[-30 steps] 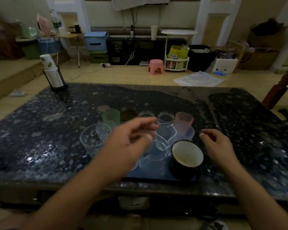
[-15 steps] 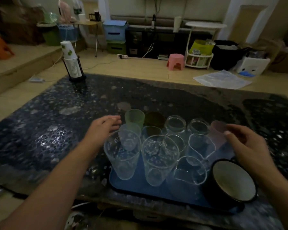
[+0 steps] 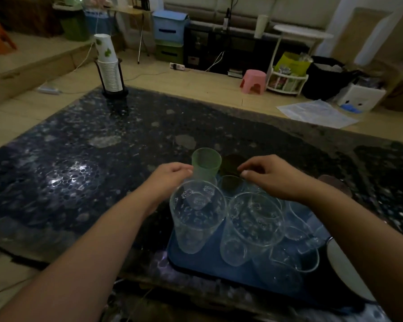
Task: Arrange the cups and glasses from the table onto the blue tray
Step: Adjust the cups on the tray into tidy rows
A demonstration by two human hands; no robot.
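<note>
A blue tray lies at the table's near edge, crowded with cups. Two tall clear printed glasses stand at its front left, clear jugs behind and to their right. A green plastic cup stands at the tray's far left, a dark cup beside it. My left hand hovers just left of the green cup, fingers curled, holding nothing. My right hand hovers over the small glasses behind the tall ones, fingers bent, nothing visibly held. A dark mug with a white inside is cut off at the right edge.
The dark pebbled table stretches left and far. A stack of white paper cups in a black holder stands at its far left corner. A pink cup shows past my right wrist. On the floor beyond stand a pink stool and boxes.
My right hand has moved left from the pink cup to over the middle glasses. My left hand stays beside the green cup. The camera has shifted left and closer.
</note>
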